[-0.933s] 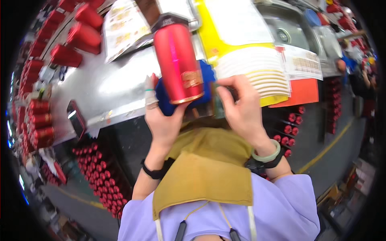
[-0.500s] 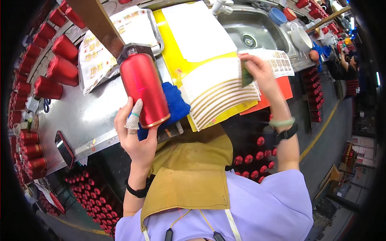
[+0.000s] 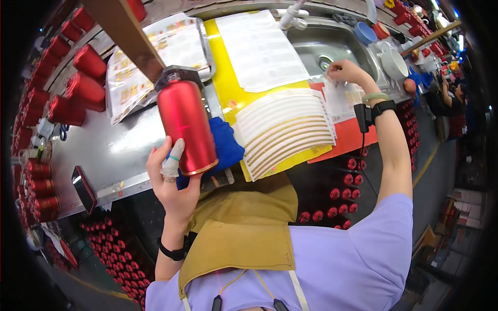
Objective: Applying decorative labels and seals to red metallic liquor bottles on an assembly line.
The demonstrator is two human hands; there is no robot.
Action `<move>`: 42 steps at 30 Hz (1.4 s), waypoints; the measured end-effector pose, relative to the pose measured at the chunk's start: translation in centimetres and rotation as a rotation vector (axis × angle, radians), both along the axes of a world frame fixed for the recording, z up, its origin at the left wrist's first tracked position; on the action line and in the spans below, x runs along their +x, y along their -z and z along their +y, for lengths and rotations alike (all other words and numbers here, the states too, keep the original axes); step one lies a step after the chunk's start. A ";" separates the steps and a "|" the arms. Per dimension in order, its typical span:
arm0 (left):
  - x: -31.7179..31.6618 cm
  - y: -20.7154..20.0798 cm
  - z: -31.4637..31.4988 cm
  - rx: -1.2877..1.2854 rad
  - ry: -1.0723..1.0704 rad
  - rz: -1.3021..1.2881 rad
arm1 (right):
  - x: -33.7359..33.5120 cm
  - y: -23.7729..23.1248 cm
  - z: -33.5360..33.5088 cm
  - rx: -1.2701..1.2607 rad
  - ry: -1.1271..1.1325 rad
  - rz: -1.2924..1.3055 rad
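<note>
A glossy red metal bottle (image 3: 187, 124) with a gold rim at its base leans against a dark holder (image 3: 179, 75). My left hand (image 3: 174, 179) grips its lower end; a white cover with a green band wraps one finger. My right hand (image 3: 350, 72) is at the sink's near edge, fingertips pinched together above a pale, translucent printed sheet (image 3: 342, 101). What they hold, if anything, cannot be made out. Between my hands lie white sheets with curved gold strips (image 3: 288, 129), on a yellow sheet (image 3: 228, 93). A blue cloth (image 3: 227, 145) sits beside the bottle.
A steel sink (image 3: 332, 46) with a faucet (image 3: 293, 18) is at the back right, a white bowl (image 3: 394, 63) beside it. A brown post (image 3: 124, 36) rises near the holder. Red canisters (image 3: 88, 90) line the left; a phone (image 3: 84, 189) rests at the front edge.
My right hand has moved from the gold-strip sheets rightward to the sink's edge. The dark green piece in its fingers earlier no longer shows. My left hand stays on the bottle.
</note>
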State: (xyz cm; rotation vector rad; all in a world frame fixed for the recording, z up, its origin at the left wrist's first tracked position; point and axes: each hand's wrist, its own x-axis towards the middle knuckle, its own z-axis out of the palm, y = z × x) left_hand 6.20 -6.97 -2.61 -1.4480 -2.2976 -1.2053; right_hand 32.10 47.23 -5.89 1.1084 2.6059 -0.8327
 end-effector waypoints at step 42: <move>-3.5 -1.7 4.3 0.268 0.200 -1.215 | -21.6 -6.4 -34.8 -0.553 0.242 0.881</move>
